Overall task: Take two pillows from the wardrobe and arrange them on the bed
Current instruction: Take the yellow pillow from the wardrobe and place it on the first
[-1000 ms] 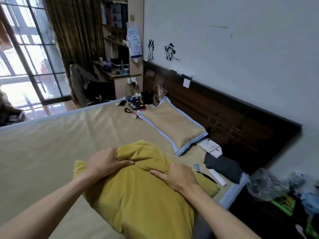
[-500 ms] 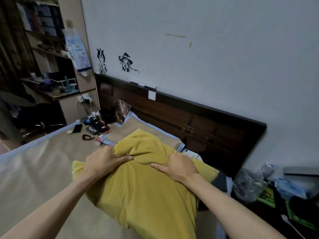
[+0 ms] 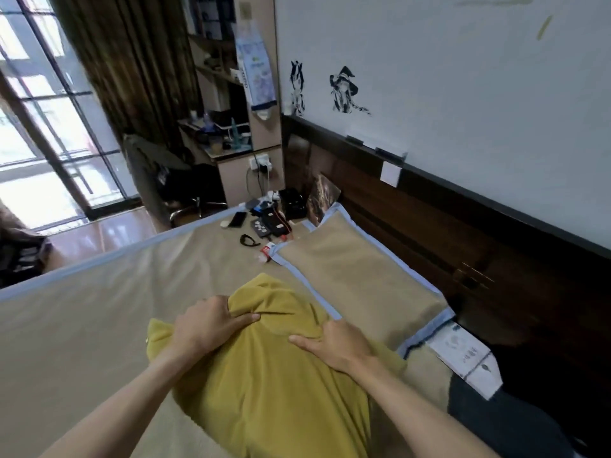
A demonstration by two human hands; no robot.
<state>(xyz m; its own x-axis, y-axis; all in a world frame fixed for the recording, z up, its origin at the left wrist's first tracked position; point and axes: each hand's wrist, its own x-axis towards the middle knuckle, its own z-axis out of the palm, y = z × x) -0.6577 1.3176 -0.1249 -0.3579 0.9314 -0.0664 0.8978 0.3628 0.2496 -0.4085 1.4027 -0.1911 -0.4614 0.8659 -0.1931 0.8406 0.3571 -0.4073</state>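
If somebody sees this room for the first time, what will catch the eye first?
First, the mustard-yellow pillow in the foreground, gripped by the left hand and right hand. Beyond it, a tan pillow with blue trim lies along the dark headboard. Two black wall stickers stand out on the white wall.

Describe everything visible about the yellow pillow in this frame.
The yellow pillow is mustard-coloured, in a soft, plush-looking fabric with no visible trim. It looks plump and creased where gripped. The left hand and right hand both clutch bunched fabric near its far end. It sits above the tan bed, its near end running out of frame; whether it rests on the bed cannot be told. Its far edge overlaps the blue-bordered tan pillow lying by the headboard.
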